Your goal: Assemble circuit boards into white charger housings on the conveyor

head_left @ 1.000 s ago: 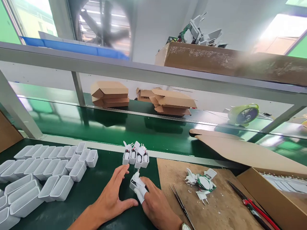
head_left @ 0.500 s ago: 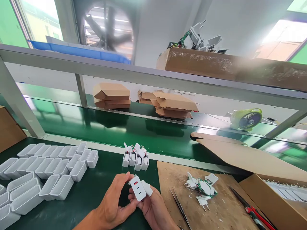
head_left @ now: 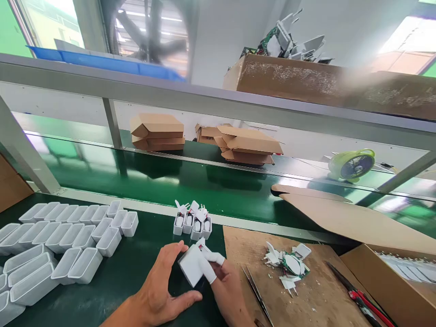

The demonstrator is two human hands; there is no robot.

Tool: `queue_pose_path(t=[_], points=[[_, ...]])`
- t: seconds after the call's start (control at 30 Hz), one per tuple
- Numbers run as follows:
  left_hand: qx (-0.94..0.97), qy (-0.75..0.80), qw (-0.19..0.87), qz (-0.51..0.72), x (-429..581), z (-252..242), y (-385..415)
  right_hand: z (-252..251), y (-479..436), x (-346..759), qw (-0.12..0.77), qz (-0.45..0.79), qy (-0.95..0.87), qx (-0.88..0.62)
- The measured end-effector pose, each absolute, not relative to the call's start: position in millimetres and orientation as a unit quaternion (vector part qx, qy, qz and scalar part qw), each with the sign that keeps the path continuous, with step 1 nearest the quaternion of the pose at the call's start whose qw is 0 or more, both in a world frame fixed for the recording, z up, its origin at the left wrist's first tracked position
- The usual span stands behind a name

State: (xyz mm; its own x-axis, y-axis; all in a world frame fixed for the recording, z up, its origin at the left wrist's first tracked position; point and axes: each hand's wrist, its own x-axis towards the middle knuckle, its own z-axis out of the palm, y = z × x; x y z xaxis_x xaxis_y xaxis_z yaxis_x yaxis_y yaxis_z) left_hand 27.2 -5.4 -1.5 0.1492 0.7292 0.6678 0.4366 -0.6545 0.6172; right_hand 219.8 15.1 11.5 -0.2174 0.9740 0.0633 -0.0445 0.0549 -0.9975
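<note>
A white charger (head_left: 191, 267), one broad blank face turned up, is pinched between the thumb and finger of my right hand (head_left: 225, 284). White covers sit over those fingertips. To its left my left hand (head_left: 161, 288) is spread, thumb and fingers apart, holding nothing. Just beyond the hands stands a small group of white housings (head_left: 196, 227) with plug parts and wires sticking out of their tops. Many empty white housings (head_left: 85, 265) lie in rows on the green work surface to the left.
A brown board (head_left: 245, 240) at right carries tweezers (head_left: 256, 290), a pile of circuit boards and plug pieces (head_left: 291, 265), and red-handled pliers (head_left: 357, 295). An open carton (head_left: 384, 277) stands far right. A shelf beam (head_left: 204, 97) crosses above the green belt.
The charger has turned from its socket face to a blank face. My left hand has let go of it and opened, while my right hand keeps hold.
</note>
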Motion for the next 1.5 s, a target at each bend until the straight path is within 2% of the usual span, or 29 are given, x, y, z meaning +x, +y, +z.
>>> queue_pose_path(t=[0.1, 0.17, 0.3, 0.5, 0.67, 0.87, 1.03, 1.13, 1.27, 1.37, 1.5], points=[[0.726, 0.421, 0.147, 0.523, 25, -5, -4, 9, 17, 232, 0.429, 0.260, -0.771, -0.393], [0.718, 0.430, 0.145, 0.527, 23, -6, -3, 10, 16, 238, 0.393, 0.120, -0.842, -0.350], [0.710, 0.436, 0.132, 0.537, 18, -4, -2, 15, 16, 240, 0.383, 0.022, -0.862, -0.332], [0.727, 0.432, 0.145, 0.514, 18, -5, -1, -5, 22, 239, 0.292, 0.022, -0.881, -0.371], [0.800, 0.397, 0.155, 0.422, 22, -12, 2, -11, 18, 242, 0.299, 0.083, -0.864, -0.396], [0.746, 0.450, 0.288, 0.398, 28, -17, 2, 2, 13, 236, 0.349, 0.217, -0.826, -0.385], [0.645, 0.523, 0.394, 0.395, 35, -14, 4, 9, 7, 233, 0.273, 0.288, -0.855, -0.335], [0.599, 0.548, 0.379, 0.445, 22, -9, 15, 4, 12, 239, 0.308, 0.250, -0.851, -0.343], [0.548, 0.629, 0.296, 0.465, -8, -1, 51, -5, 45, 251, 0.398, 0.235, -0.729, -0.505], [0.562, 0.641, 0.290, 0.434, -20, 1, 82, -5, 75, 255, 0.385, 0.284, -0.670, -0.567], [0.582, 0.631, 0.305, 0.412, -11, -7, 102, 0, 92, 249, 0.376, 0.316, -0.674, -0.552]])
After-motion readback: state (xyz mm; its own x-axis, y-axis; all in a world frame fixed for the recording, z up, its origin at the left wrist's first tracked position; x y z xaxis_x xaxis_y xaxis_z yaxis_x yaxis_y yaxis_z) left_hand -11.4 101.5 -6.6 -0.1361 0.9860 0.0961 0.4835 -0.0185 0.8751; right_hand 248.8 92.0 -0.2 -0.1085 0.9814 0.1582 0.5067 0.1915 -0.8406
